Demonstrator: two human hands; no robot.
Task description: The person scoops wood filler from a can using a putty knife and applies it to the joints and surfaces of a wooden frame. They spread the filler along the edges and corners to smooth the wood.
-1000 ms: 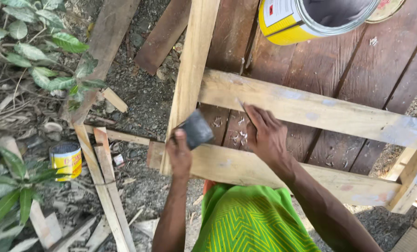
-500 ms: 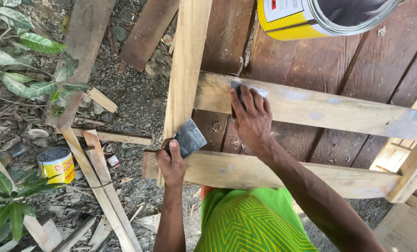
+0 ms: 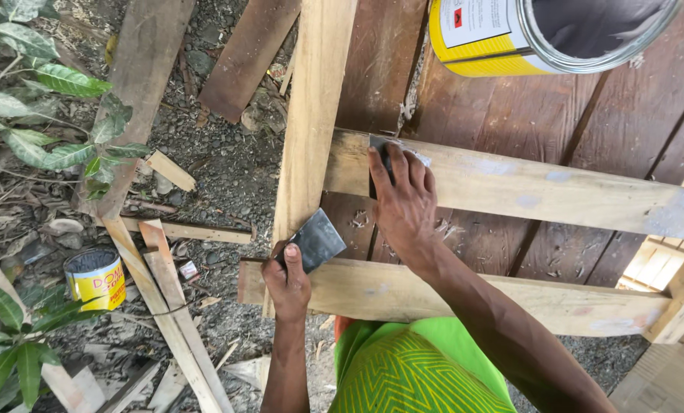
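The left hand [image 3: 287, 281] grips a putty knife [image 3: 316, 239] near the upright plank [image 3: 311, 115], blade raised clear; the right hand [image 3: 400, 200] presses a small dark scraper [image 3: 378, 147] flat against the far rail [image 3: 541, 190], fingers closed over it.

both arms are bare from the lower edge of the view to the fingertips: no sleeve, glove, watch, ring or band shows on either. the left hand [image 3: 287, 284] shows short nails, the thumbnail pale and plain. the right hand [image 3: 404, 205] is seen from its back, with knuckles and tendons standing out, and the forearm behind it is lean with a clear line of muscle. between the arms a garment [image 3: 422, 371] covers the lap or trunk: bright lime green cloth, printed with a panel of thin yellow stripes set in a chevron pattern. a small strip of orange-red cloth [image 3: 342, 326] shows at its upper left edge.
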